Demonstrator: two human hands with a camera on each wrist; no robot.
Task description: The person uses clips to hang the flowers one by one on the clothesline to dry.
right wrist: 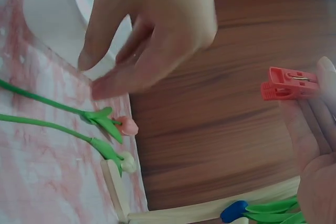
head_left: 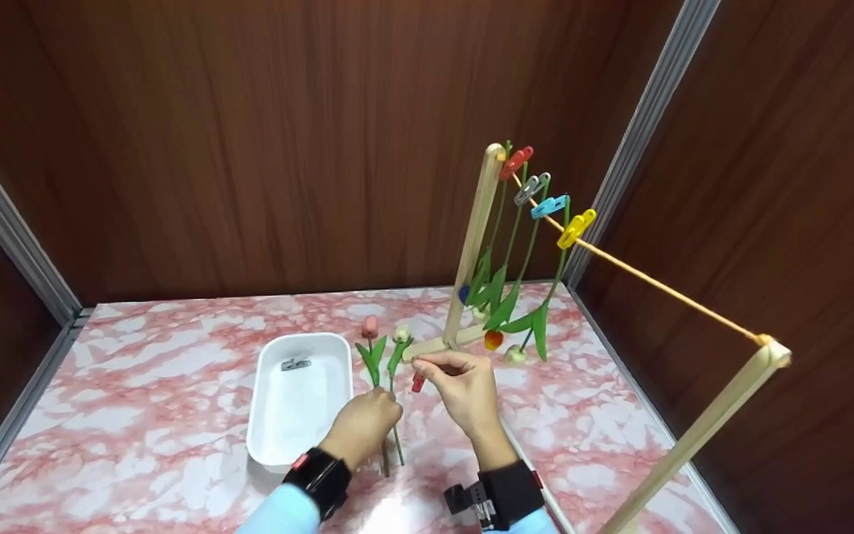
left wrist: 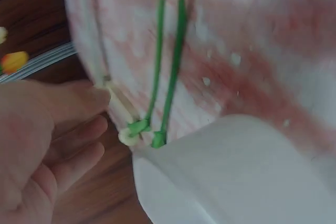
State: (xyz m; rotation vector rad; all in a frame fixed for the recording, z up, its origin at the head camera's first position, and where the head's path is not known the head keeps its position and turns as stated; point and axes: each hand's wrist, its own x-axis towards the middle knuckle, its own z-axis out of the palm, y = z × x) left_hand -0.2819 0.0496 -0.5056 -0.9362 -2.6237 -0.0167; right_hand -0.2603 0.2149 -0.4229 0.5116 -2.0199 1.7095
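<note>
My right hand (head_left: 468, 389) pinches a red clothespin (right wrist: 289, 83) between thumb and fingers, held up off the table. Its jaws point away from the palm. My left hand (head_left: 366, 421) reaches over two artificial tulips on the marbled table, hiding part of their stems in the head view. Nothing is in that hand; the left wrist view shows its fingers (left wrist: 79, 103) loosely bent. One tulip is pink (head_left: 370, 327), the other a white tulip (head_left: 402, 334). They lie side by side, blooms toward the back, stems toward me.
Left of the tulips stands a white tray (head_left: 258, 415) with a grey clothespin (head_left: 296, 365) inside. At right, a cord (head_left: 664, 285) runs between two wooden posts (head_left: 475, 237). Several tulips hang upside down from it by red, grey, blue and yellow (head_left: 576, 229) clothespins.
</note>
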